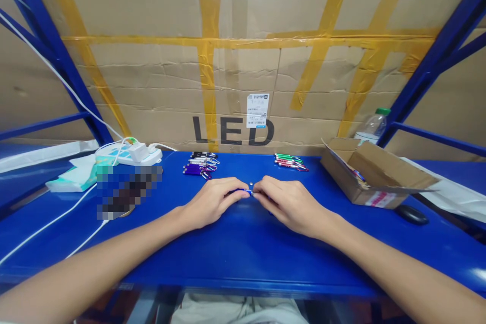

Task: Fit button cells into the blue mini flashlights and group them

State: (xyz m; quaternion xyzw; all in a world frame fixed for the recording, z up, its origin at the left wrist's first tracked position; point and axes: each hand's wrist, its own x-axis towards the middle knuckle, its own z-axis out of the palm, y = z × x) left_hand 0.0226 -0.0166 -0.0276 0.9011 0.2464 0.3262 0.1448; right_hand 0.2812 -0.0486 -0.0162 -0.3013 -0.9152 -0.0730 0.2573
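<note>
My left hand (216,201) is closed in a pinch around a small blue tube (246,192) that looks like a mini flashlight; most of it is hidden by the fingers. The fingertips of my right hand (290,203) close on the tube's other end, so both hands meet over the table. Just behind them lies a tiny round silver piece (251,184), too small to identify. Beyond my left hand rests a row of black, silver and purple mini flashlights (197,168) with carabiner clips. Green and red mini flashlights (289,162) lie in another row behind my right hand.
An open cardboard box (353,192) stands at right, with a black computer mouse (412,214) and a bottle (374,125) near it. At left are a white power strip (140,153), a tissue pack (76,174), cables and a blurred-out item. A big cardboard sheet (170,91) walls off the back.
</note>
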